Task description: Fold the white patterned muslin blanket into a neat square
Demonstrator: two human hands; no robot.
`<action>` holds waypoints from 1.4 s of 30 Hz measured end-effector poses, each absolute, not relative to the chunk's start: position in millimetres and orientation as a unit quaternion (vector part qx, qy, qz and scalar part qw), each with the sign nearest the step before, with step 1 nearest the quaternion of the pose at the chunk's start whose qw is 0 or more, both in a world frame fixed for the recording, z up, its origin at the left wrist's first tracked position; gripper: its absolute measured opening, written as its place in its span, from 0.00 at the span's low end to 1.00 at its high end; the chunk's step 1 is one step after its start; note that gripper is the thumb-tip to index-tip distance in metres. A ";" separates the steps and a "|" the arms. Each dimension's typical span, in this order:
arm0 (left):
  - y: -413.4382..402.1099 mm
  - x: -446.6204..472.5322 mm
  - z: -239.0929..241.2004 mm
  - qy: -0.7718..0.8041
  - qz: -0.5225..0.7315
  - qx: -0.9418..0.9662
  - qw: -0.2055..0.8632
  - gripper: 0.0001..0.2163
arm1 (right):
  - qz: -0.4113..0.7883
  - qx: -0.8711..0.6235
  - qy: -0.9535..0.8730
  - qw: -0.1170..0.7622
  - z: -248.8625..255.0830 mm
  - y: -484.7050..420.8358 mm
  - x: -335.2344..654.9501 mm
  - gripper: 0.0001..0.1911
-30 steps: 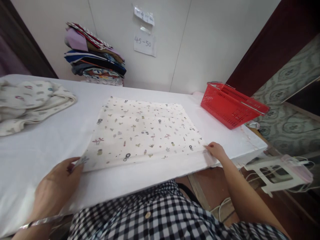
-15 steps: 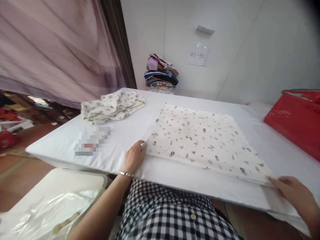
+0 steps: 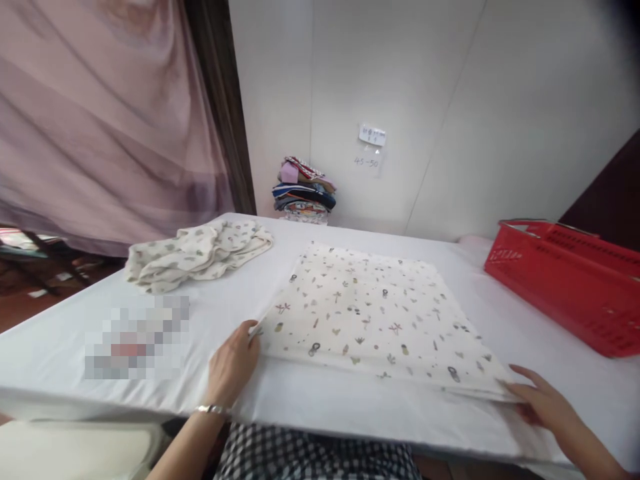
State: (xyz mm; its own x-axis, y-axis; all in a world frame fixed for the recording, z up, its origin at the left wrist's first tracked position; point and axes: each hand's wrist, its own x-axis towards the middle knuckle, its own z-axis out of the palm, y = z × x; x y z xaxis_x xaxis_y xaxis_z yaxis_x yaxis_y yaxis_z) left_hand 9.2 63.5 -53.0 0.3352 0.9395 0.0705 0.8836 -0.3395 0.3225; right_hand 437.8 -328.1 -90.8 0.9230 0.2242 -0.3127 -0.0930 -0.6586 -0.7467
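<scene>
A cream cloth (image 3: 370, 313) printed with small palms, leaves and other motifs lies spread and folded in layers on the white-covered table (image 3: 380, 413). At its near left corner, my left hand (image 3: 234, 367) pinches the edge between thumb and fingers; a silver bracelet circles that wrist. My right hand (image 3: 544, 403) grips the near right corner, one finger lifted above the fabric and the other fingertips partly hidden. Beyond my left hand, a crumpled cream cloth (image 3: 200, 253) with a similar print rests near the table's far left. A blurred-out item (image 3: 135, 340) lies closer on that side.
To the right stands a red plastic basket (image 3: 560, 287) on the table. A stack of folded fabrics (image 3: 304, 190) is against the wall, below paper labels (image 3: 373, 135). A pink curtain (image 3: 110, 120) hangs at left, and a pale seat (image 3: 75, 450) is below the table edge.
My view has tilted upward, so the table sits lower in the picture and more of the basket shows. Both hands remain at the cloth's near corners; a right finger has lifted.
</scene>
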 end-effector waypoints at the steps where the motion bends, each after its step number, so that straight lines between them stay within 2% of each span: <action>1: 66.6 7.4 -53.0 0.566 0.118 0.808 0.111 0.16 | 0.219 -0.875 -0.023 0.431 -86.2 -325.2 432.0 0.36; 5: 75.9 3.1 -55.5 0.552 0.086 0.824 0.092 0.16 | 0.279 -0.830 -0.009 0.482 -64.4 -316.3 409.1 0.40; 8: 70.6 13.7 -56.5 0.506 0.149 0.850 0.017 0.17 | 0.255 -0.799 -0.047 0.542 -45.4 -309.0 393.1 0.40; 10: 55.8 32.8 -56.6 0.429 0.212 0.878 0.012 0.17 | 0.221 -0.788 -0.078 0.569 -32.7 -300.9 385.5 0.40; 13: 15.5 77.6 -55.6 0.284 0.246 0.921 0.100 0.15 | 0.197 -0.777 -0.127 0.584 -15.6 -282.2 380.1 0.39; 16: -33.3 131.5 -48.6 0.165 0.214 0.944 0.187 0.18 | 0.185 -0.781 -0.171 0.572 -3.6 -259.3 378.9 0.39; 21: -83.5 201.5 -30.5 0.039 0.159 0.950 0.265 0.22 | 0.115 -0.842 -0.239 0.470 -6.5 -246.3 383.8 0.37; 24: -82.8 206.6 -32.7 0.031 0.122 0.955 0.267 0.24 | 0.103 -0.880 -0.214 0.412 -24.4 -269.0 393.7 0.37; 27: -58.5 183.5 -45.5 0.063 0.093 0.962 0.250 0.26 | 0.171 -0.883 -0.128 0.419 -47.4 -300.2 404.0 0.40; 32: -11.2 142.0 -55.6 0.201 0.104 0.955 0.193 0.22 | 0.268 -0.856 -0.055 0.438 -70.1 -316.6 414.8 0.43; 39: -56.1 176.1 -46.9 0.107 0.136 0.953 0.247 0.23 | 0.286 -0.820 -0.121 0.480 -37.6 -285.6 420.6 0.38; 42: -48.8 186.6 -41.9 0.102 0.143 0.954 0.244 0.22 | 0.252 -0.840 -0.118 0.466 -35.8 -289.5 423.1 0.37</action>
State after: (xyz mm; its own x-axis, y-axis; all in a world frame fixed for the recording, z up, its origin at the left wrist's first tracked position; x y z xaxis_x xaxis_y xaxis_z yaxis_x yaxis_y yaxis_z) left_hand 186.6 -48.8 -41.9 0.9382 0.2641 0.2235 0.1242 -0.8600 0.4950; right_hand 423.1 -289.5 -35.8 0.8448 0.4333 -0.3139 -0.0371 -0.5379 -0.8422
